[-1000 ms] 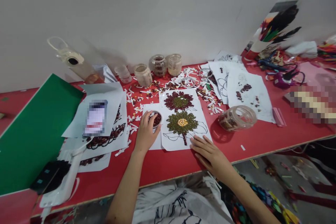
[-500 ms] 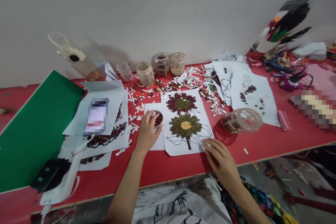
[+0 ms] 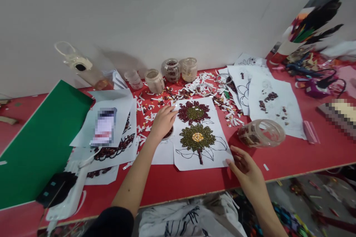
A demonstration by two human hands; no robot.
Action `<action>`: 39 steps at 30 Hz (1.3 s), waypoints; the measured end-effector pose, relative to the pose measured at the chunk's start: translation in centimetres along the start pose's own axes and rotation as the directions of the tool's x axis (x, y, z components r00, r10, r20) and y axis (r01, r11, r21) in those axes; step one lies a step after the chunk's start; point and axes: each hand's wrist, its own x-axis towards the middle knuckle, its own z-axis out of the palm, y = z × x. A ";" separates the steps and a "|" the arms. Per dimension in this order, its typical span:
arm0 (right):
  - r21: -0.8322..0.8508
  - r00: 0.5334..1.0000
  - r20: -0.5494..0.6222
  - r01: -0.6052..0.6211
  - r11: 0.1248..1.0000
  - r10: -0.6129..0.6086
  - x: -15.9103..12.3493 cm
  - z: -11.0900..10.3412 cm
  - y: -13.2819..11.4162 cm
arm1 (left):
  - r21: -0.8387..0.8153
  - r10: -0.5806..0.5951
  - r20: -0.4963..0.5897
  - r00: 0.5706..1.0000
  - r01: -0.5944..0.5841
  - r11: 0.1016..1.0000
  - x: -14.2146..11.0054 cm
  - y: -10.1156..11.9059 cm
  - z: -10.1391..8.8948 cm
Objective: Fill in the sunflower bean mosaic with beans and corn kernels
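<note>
A sheet of paper (image 3: 182, 157) with a seed picture lies before me: a dark red bean flower (image 3: 194, 112) above a green bean flower (image 3: 197, 137) with a yellow centre, over inked leaves. My left hand (image 3: 164, 121) has its closed fingers at the sheet's upper left edge. Below that hand, a small round dish (image 3: 168, 133) of dark red beans is partly hidden. At the lower right corner, my right hand (image 3: 246, 168) has thumb and fingers around the paper's edge. Just beyond, a clear jar (image 3: 261, 133) lies tilted with seeds inside.
Several jars (image 3: 154, 81) stand by the wall among scattered paper shreds (image 3: 205, 78) and seeds. Drawn sheets (image 3: 278, 107) lie to the right. A phone (image 3: 104, 126) rests on papers at left, near a power strip (image 3: 66, 192) and green board (image 3: 41, 144).
My left hand has moved from the bean dish up to the sheet's upper left edge. My right hand has shifted from over the leaves to the lower right corner.
</note>
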 end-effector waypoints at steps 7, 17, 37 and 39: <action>0.188 0.993 0.018 -0.116 0.975 0.115 0.1 0.0 -0.1 | -0.005 0.039 0.046 0.998 -0.039 0.999 3.2 -2.9 -0.2; 0.116 0.996 0.052 -0.080 0.990 0.075 0.0 0.0 0.1 | -0.036 0.050 0.079 0.996 -0.048 0.998 3.5 -3.5 -2.4; 0.075 0.996 0.058 -0.070 0.995 0.065 -0.1 -0.1 0.5 | -0.059 0.130 0.287 0.949 -0.118 0.991 2.2 -2.0 -2.2; 0.073 0.997 0.050 -0.061 0.995 0.057 -0.1 -0.2 0.6 | -0.020 0.102 0.259 0.960 -0.100 0.995 2.2 -2.3 -2.2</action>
